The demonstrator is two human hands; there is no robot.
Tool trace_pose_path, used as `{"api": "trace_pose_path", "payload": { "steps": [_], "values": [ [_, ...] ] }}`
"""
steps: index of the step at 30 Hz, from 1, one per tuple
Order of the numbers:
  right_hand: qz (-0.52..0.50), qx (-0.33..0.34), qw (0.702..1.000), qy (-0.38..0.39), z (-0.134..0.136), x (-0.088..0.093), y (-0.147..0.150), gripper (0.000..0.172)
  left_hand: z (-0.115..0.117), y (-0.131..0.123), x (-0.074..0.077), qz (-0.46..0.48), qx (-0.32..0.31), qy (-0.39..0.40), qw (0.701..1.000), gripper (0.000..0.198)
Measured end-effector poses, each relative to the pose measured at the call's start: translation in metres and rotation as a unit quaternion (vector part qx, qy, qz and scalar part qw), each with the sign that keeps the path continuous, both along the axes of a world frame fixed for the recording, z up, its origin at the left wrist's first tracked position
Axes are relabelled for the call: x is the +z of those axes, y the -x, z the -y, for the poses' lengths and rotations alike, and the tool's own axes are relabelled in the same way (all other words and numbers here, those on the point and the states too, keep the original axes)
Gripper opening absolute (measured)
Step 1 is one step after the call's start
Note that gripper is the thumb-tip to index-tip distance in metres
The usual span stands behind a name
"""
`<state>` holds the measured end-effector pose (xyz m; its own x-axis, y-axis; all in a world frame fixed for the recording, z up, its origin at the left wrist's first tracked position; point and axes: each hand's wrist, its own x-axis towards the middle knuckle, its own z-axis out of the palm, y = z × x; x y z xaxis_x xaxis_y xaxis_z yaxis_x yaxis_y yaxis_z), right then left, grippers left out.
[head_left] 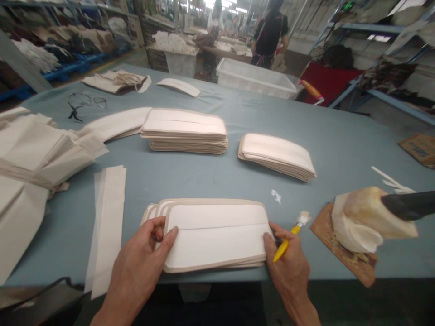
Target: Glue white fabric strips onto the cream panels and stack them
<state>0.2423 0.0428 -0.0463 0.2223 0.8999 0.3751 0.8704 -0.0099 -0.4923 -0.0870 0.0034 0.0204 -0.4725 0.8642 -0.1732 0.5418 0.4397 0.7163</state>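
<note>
A stack of cream fabric panels (217, 235) with beige edging lies at the near edge of the grey-blue table (340, 149). My left hand (142, 262) pinches the stack's left end, thumb on top and fingers curled at the edge. My right hand (288, 267) rests against the stack's right end, its fingers closed around a yellow-handled brush (288, 240) whose white bristle tip points up and to the right.
Two more panel stacks (185, 131) (277, 156) lie mid-table. Loose cream pieces (37, 158) pile at the left, with strips (107, 226) beside them. A glue-crusted container (363, 222) sits on a board at right. Eyeglasses (86, 100), a clear bin (254, 77) and a standing person (270, 34) are farther back.
</note>
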Motion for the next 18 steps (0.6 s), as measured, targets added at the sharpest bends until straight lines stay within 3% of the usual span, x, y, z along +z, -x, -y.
{"api": "trace_pose_path", "payload": {
  "steps": [9, 14, 18],
  "values": [
    [-0.127, 0.007, 0.991, -0.051, 0.004, 0.008, 0.010, 0.040, -0.009, 0.011, 0.005, 0.109, 0.032, -0.013, 0.993, 0.067],
    [-0.132, 0.023, 0.987, -0.090, 0.010, 0.008, 0.010, 0.029, -0.010, 0.028, -0.004, 0.087, 0.061, -0.015, 0.994, 0.068],
    [-0.133, 0.018, 0.988, -0.077, 0.011, 0.012, 0.011, 0.031, -0.009, 0.030, -0.009, 0.069, 0.057, -0.022, 0.996, 0.068]
  ]
}}
